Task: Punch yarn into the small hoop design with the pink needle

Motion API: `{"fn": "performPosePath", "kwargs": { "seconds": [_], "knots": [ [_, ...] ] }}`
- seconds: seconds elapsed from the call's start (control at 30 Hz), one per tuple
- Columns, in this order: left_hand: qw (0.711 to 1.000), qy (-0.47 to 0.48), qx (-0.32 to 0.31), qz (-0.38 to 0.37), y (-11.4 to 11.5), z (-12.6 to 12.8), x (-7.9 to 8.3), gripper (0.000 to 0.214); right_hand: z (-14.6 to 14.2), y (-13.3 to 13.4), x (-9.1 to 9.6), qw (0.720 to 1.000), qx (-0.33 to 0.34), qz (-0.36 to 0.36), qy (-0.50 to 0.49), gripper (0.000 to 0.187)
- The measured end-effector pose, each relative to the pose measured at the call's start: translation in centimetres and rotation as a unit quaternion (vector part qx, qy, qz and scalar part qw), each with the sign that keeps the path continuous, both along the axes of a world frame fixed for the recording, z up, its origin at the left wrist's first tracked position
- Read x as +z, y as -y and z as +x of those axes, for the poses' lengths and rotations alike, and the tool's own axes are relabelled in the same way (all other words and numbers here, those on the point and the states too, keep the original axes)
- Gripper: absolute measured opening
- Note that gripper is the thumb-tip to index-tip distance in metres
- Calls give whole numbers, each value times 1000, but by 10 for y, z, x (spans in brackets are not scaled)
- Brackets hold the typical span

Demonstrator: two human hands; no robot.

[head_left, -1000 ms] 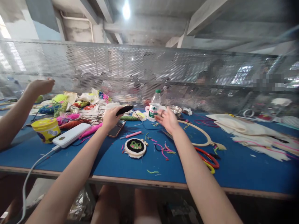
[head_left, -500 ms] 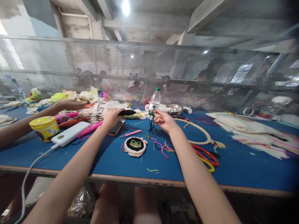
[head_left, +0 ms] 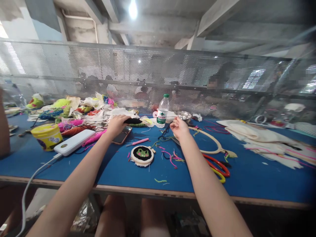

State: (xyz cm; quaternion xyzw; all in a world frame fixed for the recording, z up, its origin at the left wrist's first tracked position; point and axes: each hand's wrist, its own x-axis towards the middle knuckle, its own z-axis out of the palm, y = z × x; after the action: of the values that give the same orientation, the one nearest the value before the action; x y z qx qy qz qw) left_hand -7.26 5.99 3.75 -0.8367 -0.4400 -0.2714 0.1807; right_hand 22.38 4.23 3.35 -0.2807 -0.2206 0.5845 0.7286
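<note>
My left hand (head_left: pixel 118 125) is closed around one end of a black yarn skein (head_left: pixel 133 121), above the phone (head_left: pixel 122 135). A single black strand stretches from the skein across the front of the water bottle (head_left: pixel 162 113) to my right hand (head_left: pixel 179 126), which pinches it between thumb and fingers. Loose black yarn (head_left: pixel 164 132) dangles beside my right hand. Below and between my arms lies a small embroidery hoop (head_left: pixel 142 155) with a green frog on black. A pink pen-like tool (head_left: pixel 140 141) rests just behind it.
At left stand a yellow tub (head_left: pixel 46 136) and a white power bank (head_left: pixel 74 142) with a cable. Coloured yarn and cloth (head_left: pixel 74 121) are heaped behind. To the right lie a large wooden hoop (head_left: pixel 217 144), red-handled scissors (head_left: pixel 219 166) and folded cream fabric (head_left: pixel 261 136). A mesh partition (head_left: pixel 148 75) closes the back.
My right hand has moved right, drawing the black strand out longer and straighter. My left hand stays nearly in place. Another person's arm at left has pulled back from the yarn heap.
</note>
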Motion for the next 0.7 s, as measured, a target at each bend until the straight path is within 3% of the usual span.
{"fn": "performPosePath", "kwargs": {
  "seconds": [0.13,0.23,0.27,0.33,0.4,0.43,0.63,0.7],
  "knots": [
    [998,49,-32,-22,-1,0,0,32,10,-2,-4,997,-67,-25,-22,24],
    [975,207,-37,-65,-3,1,1,31,18,-3,-6,993,-107,-39,-33,18],
    [952,287,-54,-91,-3,2,2,30,19,-3,-6,992,-116,-43,-35,21],
    [876,448,-102,-144,-6,3,4,28,21,-3,-6,990,-130,-50,-37,25],
    [800,558,-132,-175,-10,4,6,26,21,-3,-6,988,-141,-57,-37,27],
    [777,588,-133,-181,-12,3,6,26,21,-3,-5,987,-146,-60,-37,27],
    [684,693,-50,-224,-21,-16,7,20,21,-4,-5,981,-175,-77,-36,28],
    [678,700,-22,-223,-22,-21,6,17,22,-4,-5,978,-187,-81,-37,29]
  ]
}}
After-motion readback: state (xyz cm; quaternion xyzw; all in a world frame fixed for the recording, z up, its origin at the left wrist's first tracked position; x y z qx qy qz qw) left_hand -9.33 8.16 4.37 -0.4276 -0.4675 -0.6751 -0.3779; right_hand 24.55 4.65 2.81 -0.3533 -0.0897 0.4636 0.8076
